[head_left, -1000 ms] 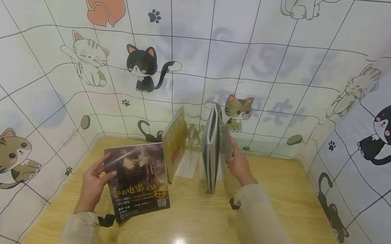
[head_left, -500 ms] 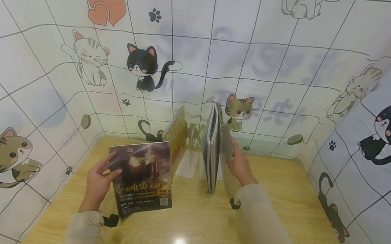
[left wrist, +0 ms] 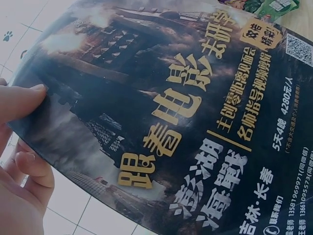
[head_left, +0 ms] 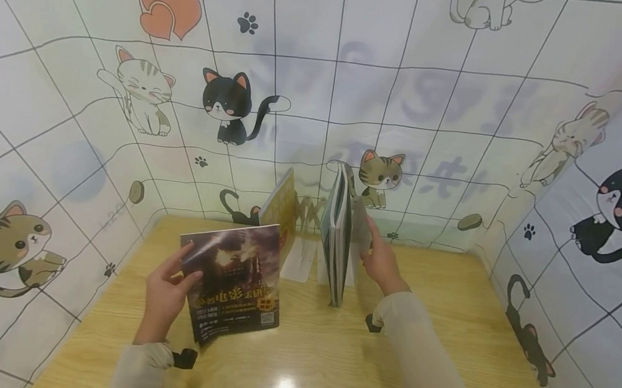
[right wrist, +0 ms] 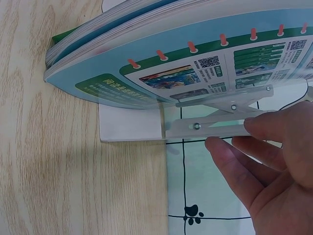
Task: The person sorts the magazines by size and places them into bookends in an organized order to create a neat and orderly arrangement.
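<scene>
My left hand (head_left: pixel 166 295) pinches a dark glossy magazine (head_left: pixel 236 274) by its left edge, thumb on the front and fingers behind. The magazine tilts over the table and overlaps a standing yellow book (head_left: pixel 278 206) in the head view. Yellow and white Chinese lettering covers its front (left wrist: pixel 176 107). At the back, several upright books (head_left: pixel 334 240) stand close together in a white metal expanding bookend (head_left: pixel 299 261). My right hand (head_left: pixel 383 263) grips the bookend's right end plate; in the right wrist view, thumb and fingers lie either side of its edge (right wrist: pixel 210 131).
A wooden table (head_left: pixel 433 330) lies beneath everything. Behind and at both sides hangs a white gridded cloth (head_left: pixel 303 43) printed with cats, hearts and paws. Two round brown pieces (head_left: pixel 469 222) show low on the cloth, one left and one right.
My left hand has moved right with the magazine, which now hides more of the yellow book. My right hand stays on the bookend, and the standing books have not moved.
</scene>
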`<action>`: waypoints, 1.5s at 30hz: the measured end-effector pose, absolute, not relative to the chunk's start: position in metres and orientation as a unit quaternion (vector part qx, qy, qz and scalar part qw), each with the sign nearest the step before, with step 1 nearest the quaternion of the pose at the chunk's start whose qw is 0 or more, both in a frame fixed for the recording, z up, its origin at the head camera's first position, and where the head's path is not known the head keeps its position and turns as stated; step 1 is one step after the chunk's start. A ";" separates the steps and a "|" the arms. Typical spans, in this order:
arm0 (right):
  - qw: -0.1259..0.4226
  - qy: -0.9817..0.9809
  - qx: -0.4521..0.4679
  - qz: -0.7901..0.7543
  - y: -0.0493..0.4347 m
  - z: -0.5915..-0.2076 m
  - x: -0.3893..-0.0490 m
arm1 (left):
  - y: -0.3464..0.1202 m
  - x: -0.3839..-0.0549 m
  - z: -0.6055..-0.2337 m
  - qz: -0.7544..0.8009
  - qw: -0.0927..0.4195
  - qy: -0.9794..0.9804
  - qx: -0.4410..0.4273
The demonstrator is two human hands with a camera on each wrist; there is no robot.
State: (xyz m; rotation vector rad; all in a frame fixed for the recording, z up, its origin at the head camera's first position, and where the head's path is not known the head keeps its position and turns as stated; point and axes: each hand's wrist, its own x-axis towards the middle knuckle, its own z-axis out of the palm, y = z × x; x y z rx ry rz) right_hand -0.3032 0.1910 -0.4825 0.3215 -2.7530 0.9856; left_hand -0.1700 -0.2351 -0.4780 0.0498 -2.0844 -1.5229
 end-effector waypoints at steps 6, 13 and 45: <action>0.099 -0.932 0.106 0.332 0.190 -0.482 -0.303 | -0.227 -0.170 -0.479 -0.566 0.305 -0.766 0.009; 0.098 -0.934 0.104 0.327 0.191 -0.482 -0.303 | -0.209 -0.172 -0.479 -0.537 0.352 -0.767 -0.021; 0.094 -0.935 0.103 0.325 0.191 -0.483 -0.304 | -0.159 -0.183 -0.480 -0.379 0.514 -0.759 -0.128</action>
